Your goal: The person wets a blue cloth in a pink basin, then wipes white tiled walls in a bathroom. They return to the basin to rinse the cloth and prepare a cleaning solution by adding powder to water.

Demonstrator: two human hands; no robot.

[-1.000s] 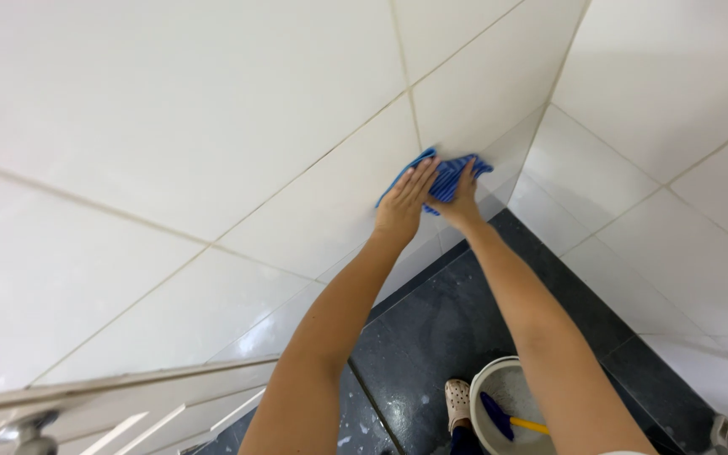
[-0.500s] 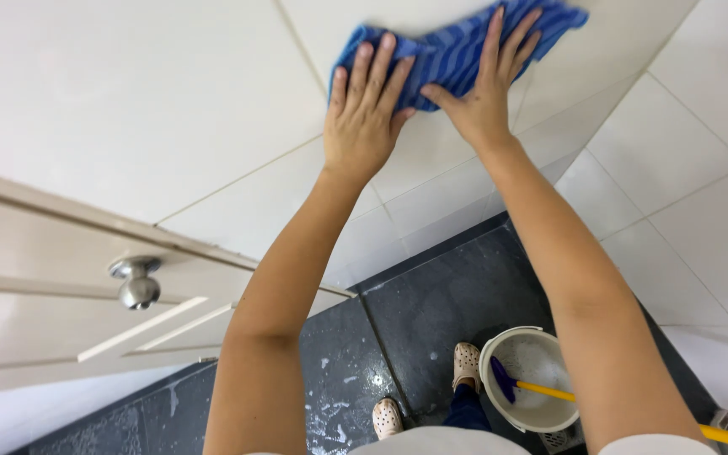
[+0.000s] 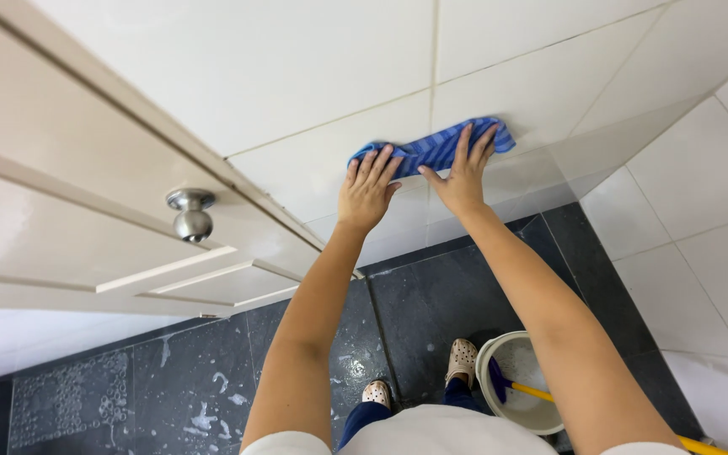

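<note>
- The left hand [image 3: 367, 187] is lying flat and open, fingers spread, pressing the near end of a blue striped cloth [image 3: 431, 148] against the white tiled wall [image 3: 313, 93].
- The right hand [image 3: 463, 175] is lying just beside it, also open with fingers fanned, its fingertips resting on the far end of the same cloth; neither hand is curling round the cloth, both are pinning it with the palm and fingers.
- The cloth is sitting bunched into a long strip above both hands, lying across a grout line of the wall.
- To the left of the left hand, a pale door [image 3: 86, 168] with a round metal knob [image 3: 190, 214] is standing near the wall.
- Far below the hands, a pale bucket [image 3: 499, 354] holding a brush with a yellow handle [image 3: 532, 393] is standing on the wet, soapy dark floor [image 3: 179, 379], just beside the person's spotted shoes [image 3: 463, 357].
- Judging from the flat pressing posture, the step in hand looks like wiping the wall tile with the cloth.
- A further stroke would be calling for even pressure from both palms, so the bunched cloth is sliding with the hands rather than slipping out from under the fingertips.
</note>
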